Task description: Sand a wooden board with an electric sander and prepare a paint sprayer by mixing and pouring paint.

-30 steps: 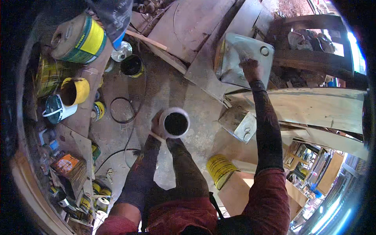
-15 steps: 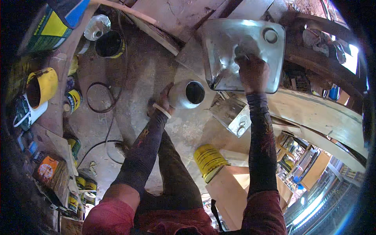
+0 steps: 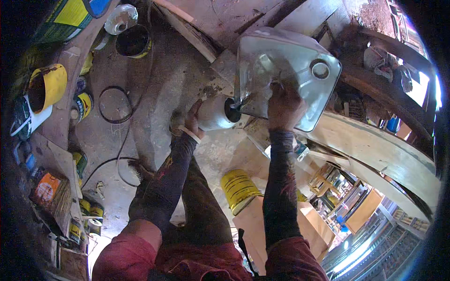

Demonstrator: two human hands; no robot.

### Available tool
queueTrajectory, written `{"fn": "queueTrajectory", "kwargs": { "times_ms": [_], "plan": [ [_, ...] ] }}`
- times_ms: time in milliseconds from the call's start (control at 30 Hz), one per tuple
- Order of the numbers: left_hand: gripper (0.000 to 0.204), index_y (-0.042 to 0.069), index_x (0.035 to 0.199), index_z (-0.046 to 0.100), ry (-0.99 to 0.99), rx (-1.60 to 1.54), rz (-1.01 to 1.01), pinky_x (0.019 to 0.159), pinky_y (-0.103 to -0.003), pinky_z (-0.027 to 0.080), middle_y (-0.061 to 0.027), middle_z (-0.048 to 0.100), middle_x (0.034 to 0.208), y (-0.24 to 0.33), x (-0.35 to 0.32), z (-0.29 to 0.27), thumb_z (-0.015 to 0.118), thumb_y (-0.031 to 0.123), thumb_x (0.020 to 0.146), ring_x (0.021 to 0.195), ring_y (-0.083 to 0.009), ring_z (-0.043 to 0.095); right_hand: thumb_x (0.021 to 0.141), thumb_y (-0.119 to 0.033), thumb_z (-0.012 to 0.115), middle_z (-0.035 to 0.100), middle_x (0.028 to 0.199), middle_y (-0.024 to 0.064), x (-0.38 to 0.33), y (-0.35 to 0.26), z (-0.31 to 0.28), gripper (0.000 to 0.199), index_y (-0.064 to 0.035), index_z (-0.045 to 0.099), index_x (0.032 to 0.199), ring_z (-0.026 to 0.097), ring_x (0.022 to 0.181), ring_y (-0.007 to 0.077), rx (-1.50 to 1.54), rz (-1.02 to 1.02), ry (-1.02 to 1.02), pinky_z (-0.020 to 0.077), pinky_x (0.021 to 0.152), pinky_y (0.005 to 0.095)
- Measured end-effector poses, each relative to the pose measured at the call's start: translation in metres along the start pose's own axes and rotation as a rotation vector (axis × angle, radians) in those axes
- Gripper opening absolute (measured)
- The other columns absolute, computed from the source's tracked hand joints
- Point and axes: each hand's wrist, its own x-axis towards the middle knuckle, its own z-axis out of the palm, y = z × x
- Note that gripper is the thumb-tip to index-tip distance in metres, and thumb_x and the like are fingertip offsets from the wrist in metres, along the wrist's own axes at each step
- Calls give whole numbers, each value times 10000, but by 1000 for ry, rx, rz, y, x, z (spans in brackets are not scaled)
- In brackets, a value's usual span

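Observation:
My left hand (image 3: 192,121) is wrapped round the side of a whitish cylindrical container (image 3: 215,115), whose dark mouth faces right. Closed on the top of a big square metal tin (image 3: 302,58), my right hand (image 3: 284,110) hides the handle there. The tin leans to the left, its lower left corner at the container's mouth. A greyish streak shows at that corner, but I cannot tell whether liquid is flowing. A round cap or ring sits at the tin's far right corner.
A yellow bucket (image 3: 240,187) stands beside a wooden box (image 3: 255,222) near my right arm. Cut-open yellow cans (image 3: 57,84) and a dark open can (image 3: 132,43) line the left. A thin hose (image 3: 123,157) curls over the floor. A long pale plank (image 3: 379,145) runs along the right.
My right hand has moved left and tipped the tin, bringing its corner to the container's mouth. The container in my left hand has shifted slightly left and tilted toward the tin.

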Motion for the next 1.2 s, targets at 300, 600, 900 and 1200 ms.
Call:
{"fn": "queueTrajectory", "kwargs": {
  "times_ms": [300, 600, 900, 1200],
  "plan": [
    [438, 52, 1328, 651, 133, 153, 73, 1040, -428, 531, -97, 706, 1282, 26, -16, -33, 661, 348, 1005, 1171, -274, 676, 911, -87, 745, 774, 1134, 176, -65, -12, 9, 190, -33, 778, 1091, 772, 1010, 299, 252, 26, 79, 591, 866, 375],
    [354, 48, 1244, 695, 263, 308, 28, 1001, -417, 541, -113, 723, 1216, 43, -5, -50, 638, 298, 1000, 1121, -280, 687, 874, -29, 770, 780, 1082, 165, -100, -16, 25, 206, -9, 776, 1079, 762, 938, 291, 184, -45, 67, 582, 859, 359],
    [512, 49, 1473, 564, 98, 433, 139, 1114, -398, 462, -134, 583, 1476, 57, 6, -89, 547, 347, 1057, 1319, -258, 574, 922, -45, 709, 772, 1087, 185, -117, -31, 27, 192, -3, 763, 1102, 749, 953, 370, 260, 33, -13, 587, 878, 406],
    [372, 74, 1342, 623, 220, 247, -31, 1004, -390, 546, -56, 703, 1241, 64, 11, -71, 567, 314, 1064, 1121, -216, 676, 926, -56, 724, 769, 1133, 193, -135, -19, 28, 237, 4, 757, 1153, 754, 993, 353, 274, 157, -81, 583, 914, 412]
  ]
}}
